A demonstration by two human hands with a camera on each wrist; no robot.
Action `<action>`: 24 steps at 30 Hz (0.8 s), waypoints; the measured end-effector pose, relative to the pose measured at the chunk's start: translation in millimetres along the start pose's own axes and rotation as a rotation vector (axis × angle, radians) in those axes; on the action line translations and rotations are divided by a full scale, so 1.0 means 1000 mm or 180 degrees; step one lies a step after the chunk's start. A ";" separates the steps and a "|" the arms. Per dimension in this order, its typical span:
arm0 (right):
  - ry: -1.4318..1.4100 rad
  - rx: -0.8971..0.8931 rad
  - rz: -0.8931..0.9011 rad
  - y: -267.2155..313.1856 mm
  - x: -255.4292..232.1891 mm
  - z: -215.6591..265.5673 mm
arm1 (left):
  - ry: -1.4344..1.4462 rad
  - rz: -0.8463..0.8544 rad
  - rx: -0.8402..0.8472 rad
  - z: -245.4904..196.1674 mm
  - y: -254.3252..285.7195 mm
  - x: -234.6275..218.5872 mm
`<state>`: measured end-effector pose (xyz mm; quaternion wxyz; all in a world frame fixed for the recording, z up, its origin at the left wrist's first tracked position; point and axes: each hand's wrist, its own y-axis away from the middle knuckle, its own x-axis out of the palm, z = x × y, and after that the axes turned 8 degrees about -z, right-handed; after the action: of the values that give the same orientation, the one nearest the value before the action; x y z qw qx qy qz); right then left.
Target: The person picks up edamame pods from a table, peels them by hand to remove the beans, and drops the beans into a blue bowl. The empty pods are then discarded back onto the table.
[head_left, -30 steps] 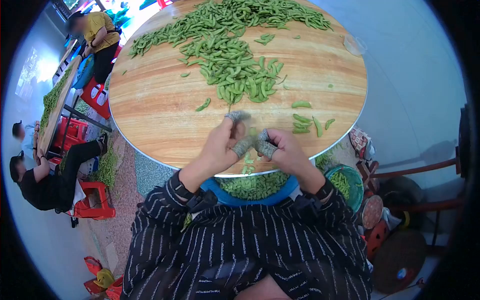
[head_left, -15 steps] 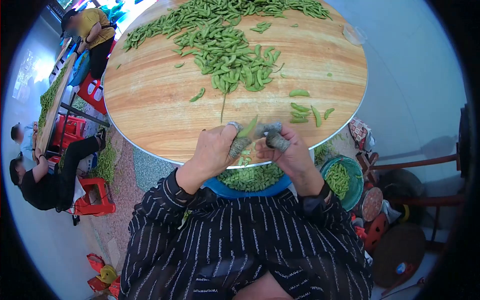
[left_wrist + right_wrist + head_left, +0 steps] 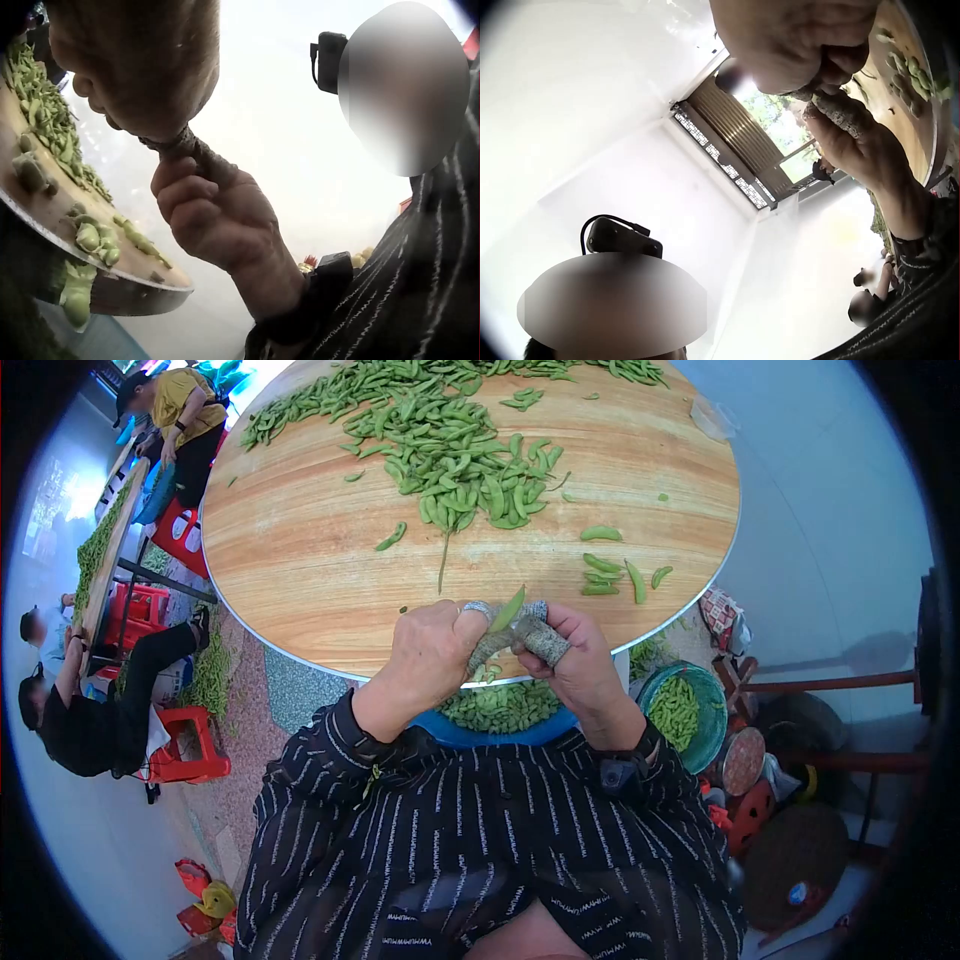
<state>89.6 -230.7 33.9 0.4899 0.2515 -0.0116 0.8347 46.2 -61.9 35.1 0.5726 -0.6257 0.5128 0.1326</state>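
A green edamame pod [image 3: 511,607] stands up between the two hands at the table's near edge. My left hand [image 3: 425,650] pinches it between thumb and forefinger, both wrapped in grey woven finger covers. From the other side my right hand [image 3: 583,665], with similar covers, brings its curled thumb and forefinger together at the pod's lower part. In both wrist views the hands meet, and the pod is mostly hidden behind the fingers. Shelled beans [image 3: 88,236] and bits of pod lie on the table rim, just below the hands. Beneath the edge sits a blue basin [image 3: 440,730] of shelled beans.
A large heap of edamame pods [image 3: 440,450] covers the far middle of the round wooden table [image 3: 300,560]. Several loose pods [image 3: 600,575] lie at the right. A green bucket [image 3: 717,720] holding pods stands on the floor. People sit at another table [image 3: 110,555] on the left.
The hands were close together a second ago, moved apart with the pod in the left, and now meet again at the pod. The head view has shifted slightly.
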 end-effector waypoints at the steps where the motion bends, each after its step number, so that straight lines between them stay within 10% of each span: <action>1: -0.0086 0.0044 0.0058 0.000 -0.001 0.000 | 0.0002 0.0002 -0.0003 -0.001 -0.001 -0.001; 10: 0.0088 -0.0003 0.0184 -0.004 -0.003 -0.005 | 0.0103 0.0101 0.0200 0.002 0.000 0.001; 19: 0.0335 -0.0256 0.0502 -0.012 -0.007 -0.017 | 0.1223 0.0052 -0.0868 0.002 0.027 0.024; 24: 0.0147 0.0132 0.0502 -0.005 -0.003 -0.001 | 0.0386 -0.0225 0.0234 0.004 0.013 0.012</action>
<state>94.3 -229.9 30.8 0.4175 0.2405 -0.0028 0.8763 43.3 -61.7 17.5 0.5674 -0.6289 0.5286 0.0552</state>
